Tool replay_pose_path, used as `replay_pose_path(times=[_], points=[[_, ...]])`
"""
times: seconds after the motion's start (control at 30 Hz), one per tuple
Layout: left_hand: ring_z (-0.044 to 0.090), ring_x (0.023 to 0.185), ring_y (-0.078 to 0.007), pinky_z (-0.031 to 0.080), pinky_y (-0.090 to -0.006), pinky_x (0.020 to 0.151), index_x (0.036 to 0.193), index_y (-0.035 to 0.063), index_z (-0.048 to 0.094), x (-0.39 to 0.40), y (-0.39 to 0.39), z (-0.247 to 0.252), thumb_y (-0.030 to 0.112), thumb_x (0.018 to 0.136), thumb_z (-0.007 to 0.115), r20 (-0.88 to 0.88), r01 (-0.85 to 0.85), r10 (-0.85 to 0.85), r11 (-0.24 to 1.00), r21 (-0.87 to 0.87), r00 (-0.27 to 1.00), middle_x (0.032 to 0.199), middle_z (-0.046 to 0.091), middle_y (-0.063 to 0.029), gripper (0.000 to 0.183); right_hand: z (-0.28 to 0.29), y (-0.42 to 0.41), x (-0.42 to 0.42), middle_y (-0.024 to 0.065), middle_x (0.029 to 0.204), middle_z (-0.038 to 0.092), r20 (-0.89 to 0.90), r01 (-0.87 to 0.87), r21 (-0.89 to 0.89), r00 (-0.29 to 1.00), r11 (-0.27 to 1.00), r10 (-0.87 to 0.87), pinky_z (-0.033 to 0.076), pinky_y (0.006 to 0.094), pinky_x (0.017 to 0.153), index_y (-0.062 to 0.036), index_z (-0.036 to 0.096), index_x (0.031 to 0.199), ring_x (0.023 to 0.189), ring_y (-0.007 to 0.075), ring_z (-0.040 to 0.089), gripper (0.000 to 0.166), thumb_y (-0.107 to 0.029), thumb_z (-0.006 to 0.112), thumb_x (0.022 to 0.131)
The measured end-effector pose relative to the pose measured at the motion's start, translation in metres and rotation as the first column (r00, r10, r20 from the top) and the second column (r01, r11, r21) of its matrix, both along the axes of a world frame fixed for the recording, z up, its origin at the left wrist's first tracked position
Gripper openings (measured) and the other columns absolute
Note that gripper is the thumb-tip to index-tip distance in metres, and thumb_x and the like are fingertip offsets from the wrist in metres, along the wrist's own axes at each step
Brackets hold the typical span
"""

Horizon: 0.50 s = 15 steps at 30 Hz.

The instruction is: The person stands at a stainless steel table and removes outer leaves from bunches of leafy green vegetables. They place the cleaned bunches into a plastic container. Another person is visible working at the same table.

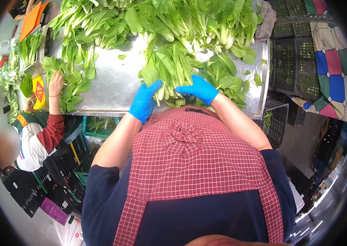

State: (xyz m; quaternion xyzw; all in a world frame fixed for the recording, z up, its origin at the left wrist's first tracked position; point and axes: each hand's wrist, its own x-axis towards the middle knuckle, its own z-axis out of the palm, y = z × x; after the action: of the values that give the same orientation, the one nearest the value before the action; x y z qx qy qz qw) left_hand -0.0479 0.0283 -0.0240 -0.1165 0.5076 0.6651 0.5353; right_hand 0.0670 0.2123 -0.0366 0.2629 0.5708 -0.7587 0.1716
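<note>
A bunch of leafy greens (173,69), its pale stems toward me, lies at the front of the metal table (112,80). My left hand (144,100), in a blue glove, presses on the bunch's left side near the stem ends. On the other side my right hand (201,90), gloved alike, has its thumb across the stems. Between them the two hands clasp the bunch; the undersides of the fingers are partly hidden. Loose leaves (225,80) lie just right of my right hand. Behind the bunch spreads a large heap of the same greens (189,18).
At left a co-worker's hand (56,83) touches greens by a yellow packet (39,92). An orange board (32,21) stands beyond. Black plastic crates (295,61) are stacked right of the table; a green crate (98,135) sits under its front edge. A grey cloth (265,21) lies at the right corner.
</note>
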Motion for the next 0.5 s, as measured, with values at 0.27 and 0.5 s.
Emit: replay_pose_path(times=[0.27, 0.5], points=[[0.059, 0.099, -0.0165, 0.049, -0.0296, 0.086, 0.124, 0.0023, 0.05, 0.023, 0.018, 0.022, 0.01, 0.087, 0.066, -0.41, 0.167, -0.129, 0.984, 0.058, 0.903, 0.112, 0.061, -0.0087, 0.041, 0.036, 0.027, 0.031, 0.01, 0.113, 0.063, -0.147, 0.087, 0.158, 0.987, 0.984, -0.063, 0.046, 0.0321, 0.09, -0.0006, 0.055, 0.124, 0.1, 0.0164, 0.059, 0.061, -0.026, 0.078, 0.074], [0.064, 0.098, -0.0256, 0.048, -0.0332, 0.088, 0.116, -0.0043, 0.057, -0.013, 0.014, -0.011, 0.044, 0.077, 0.072, -0.409, 0.574, -0.892, 0.441, -0.69, 0.193, 0.107, 0.065, -0.0205, 0.064, 0.008, 0.083, 0.07, 0.0197, 0.118, 0.06, 0.159, -0.132, 0.895, 0.987, 0.427, -0.029, 0.046, 0.0385, 0.092, -0.0013, 0.054, 0.123, 0.106, 0.0334, 0.059, 0.063, -0.037, 0.074, 0.075]])
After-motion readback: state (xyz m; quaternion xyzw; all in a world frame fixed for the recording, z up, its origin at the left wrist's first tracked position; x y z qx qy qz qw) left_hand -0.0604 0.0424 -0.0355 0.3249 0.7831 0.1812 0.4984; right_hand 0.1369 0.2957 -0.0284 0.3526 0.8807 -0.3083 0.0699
